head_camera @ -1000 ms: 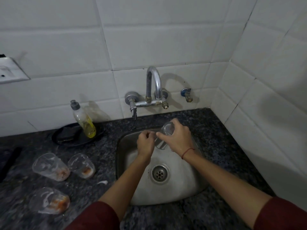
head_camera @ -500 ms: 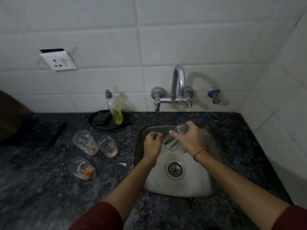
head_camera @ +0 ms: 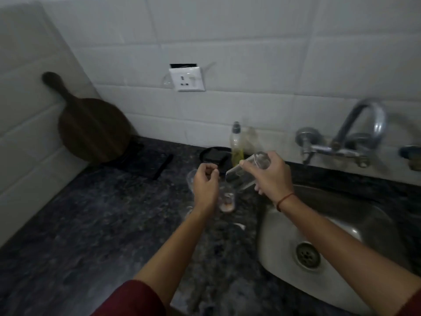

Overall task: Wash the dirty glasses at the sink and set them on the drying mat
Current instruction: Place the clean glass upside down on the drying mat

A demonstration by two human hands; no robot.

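Above the counter (head_camera: 68, 224), just left of the left rim of the sink (head_camera: 284, 226), the right hand (head_camera: 272, 176) is gripping a clear glass (head_camera: 243, 175), with its fingers and thumb wrapping round the glass's wall. The glass is hanging tilted in the air, its mouth pointing down and to the left and its base toward the back wall. A red thread (head_camera: 286, 198) is circling the right wrist.

The left hand (head_camera: 206, 185) is hovering just beside the glass's mouth. Its fingers are curling into a loose fist, and nothing is showing inside it.

Under the two hands a dirty glass (head_camera: 226, 200) is standing upright on the counter, with orange residue sitting at its bottom. A second glass (head_camera: 190, 179) is peeking out from behind the left hand, mostly hidden.

Along the counter's back edge a soap bottle (head_camera: 237, 144) of yellow liquid is standing beside a black dish (head_camera: 205, 152) that is holding a dark sponge (head_camera: 213, 156). Further left a black mat (head_camera: 148, 160) is lying flat, and a round wooden board (head_camera: 91, 128) is leaning in the back left corner. A faucet (head_camera: 364, 124) is jutting from the tiled wall over the sink.
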